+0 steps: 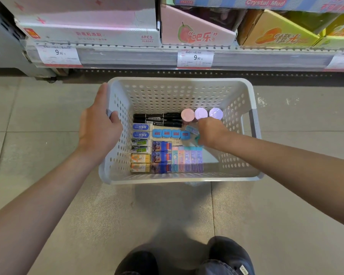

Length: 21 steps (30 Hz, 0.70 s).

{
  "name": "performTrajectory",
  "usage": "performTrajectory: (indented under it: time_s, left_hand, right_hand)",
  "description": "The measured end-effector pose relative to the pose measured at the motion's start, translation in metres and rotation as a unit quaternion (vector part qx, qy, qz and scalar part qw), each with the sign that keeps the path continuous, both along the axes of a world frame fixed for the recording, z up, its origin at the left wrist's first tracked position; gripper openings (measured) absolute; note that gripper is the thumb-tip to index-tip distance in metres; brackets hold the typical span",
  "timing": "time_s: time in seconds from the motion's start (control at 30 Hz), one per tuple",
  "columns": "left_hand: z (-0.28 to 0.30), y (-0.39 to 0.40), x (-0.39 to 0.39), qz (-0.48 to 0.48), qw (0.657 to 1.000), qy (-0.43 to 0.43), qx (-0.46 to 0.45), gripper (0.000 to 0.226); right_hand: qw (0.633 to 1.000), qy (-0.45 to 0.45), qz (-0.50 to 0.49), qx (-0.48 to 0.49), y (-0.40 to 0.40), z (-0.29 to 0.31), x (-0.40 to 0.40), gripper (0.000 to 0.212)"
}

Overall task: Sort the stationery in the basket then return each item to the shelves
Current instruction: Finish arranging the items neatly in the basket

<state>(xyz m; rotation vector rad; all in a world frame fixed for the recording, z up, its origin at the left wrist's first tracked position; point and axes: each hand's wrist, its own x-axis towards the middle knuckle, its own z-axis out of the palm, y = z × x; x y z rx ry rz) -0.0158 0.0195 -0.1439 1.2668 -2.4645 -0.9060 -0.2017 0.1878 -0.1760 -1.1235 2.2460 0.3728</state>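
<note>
My left hand (99, 126) grips the basket (252, 124) handle; my right hand (211, 132), the nearer one, pinches a blue eraser (192, 129) lying slantwise just right of the blue row (170, 133)

Open top on the basket (234, 176), bare floor inside at four o'clock; packed erasers (161, 157) fill seven, the right hand (211, 133) blocks centre, three round caps (201, 113) crowd twelve.

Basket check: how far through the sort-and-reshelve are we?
Sorting looks nearly done: markers, erasers and pastel boxes lie grouped in the basket. The right hand holds a blue item; the left hand grips the rim. Reshelving remains.
</note>
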Motion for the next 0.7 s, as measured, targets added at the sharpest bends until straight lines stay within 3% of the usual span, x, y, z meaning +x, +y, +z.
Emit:
performTrajectory:
  time_s: [0.03, 0.17, 0.23, 0.33, 0.43, 0.57, 0.7]
  left_hand:
    - [0.0, 0.0, 0.0, 0.0, 1.0, -0.001, -0.001, 0.065]
    - [0.0, 0.001, 0.0, 0.0, 1.0, 0.003, 0.001, 0.065]
    - [0.0, 0.001, 0.0, -0.004, 1.0, 0.009, 0.001, 0.064]
    - [-0.001, 0.0, 0.0, -0.001, 1.0, 0.011, 0.007, 0.065]
    - [-0.001, -0.001, 0.0, 0.004, 1.0, 0.01, 0.008, 0.065]
    - [-0.003, 0.0, -0.001, 0.007, 1.0, 0.013, 0.002, 0.065]
    - [-0.001, 0.0, 0.0, 0.001, 1.0, 0.013, 0.001, 0.064]
  right_hand:
    - [1.0, -0.014, -0.002, 0.013, 0.0, 0.007, -0.002, 0.024]
    - [0.994, -0.066, 0.006, 0.091, 0.002, 0.023, -0.008, 0.011]
    - [0.989, -0.093, -0.014, 0.114, 0.003, 0.025, -0.007, 0.028]
    - [0.981, -0.156, -0.039, 0.104, 0.004, 0.013, -0.006, 0.034]
    - [0.958, -0.241, -0.149, 0.046, 0.003, 0.009, -0.001, 0.015]
    - [0.907, -0.325, -0.264, 0.032, -0.001, 0.006, 0.006, 0.039]
    - [0.893, -0.348, -0.278, 0.058, 0.003, 0.01, 0.005, 0.048]
